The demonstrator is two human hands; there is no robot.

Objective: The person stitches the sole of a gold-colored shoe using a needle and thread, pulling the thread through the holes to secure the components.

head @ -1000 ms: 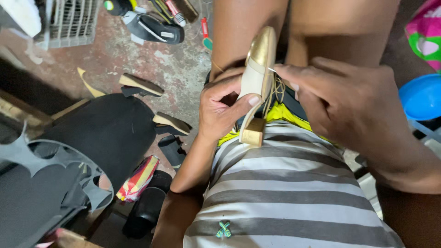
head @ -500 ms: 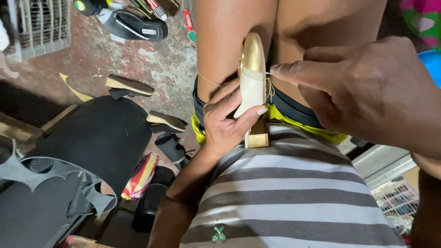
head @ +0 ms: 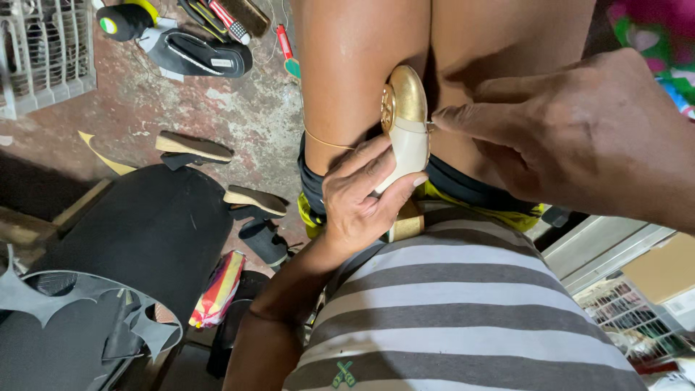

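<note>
My left hand [head: 358, 195] grips a gold and cream heeled shoe [head: 404, 130], held upright against my lap between my bare thighs. The shoe's gold toe points up and its block heel sits low against my striped shirt. My right hand [head: 572, 134] comes in from the right, with thumb and forefinger pinched at the shoe's right edge. Whether it holds a needle or thread there is too small to tell.
On the stained concrete floor to the left lie a black sandal sole [head: 199, 54], wooden-edged heels [head: 194, 147] and tools [head: 232, 18]. A black sheet of material [head: 145, 232] with cut-out shapes lies at lower left. A white wire rack [head: 43, 51] stands at top left.
The view has tilted and closed in on the shoe. My left hand has shifted its grip lower on the shoe, and my right hand has drawn back to pinch at its right edge.
</note>
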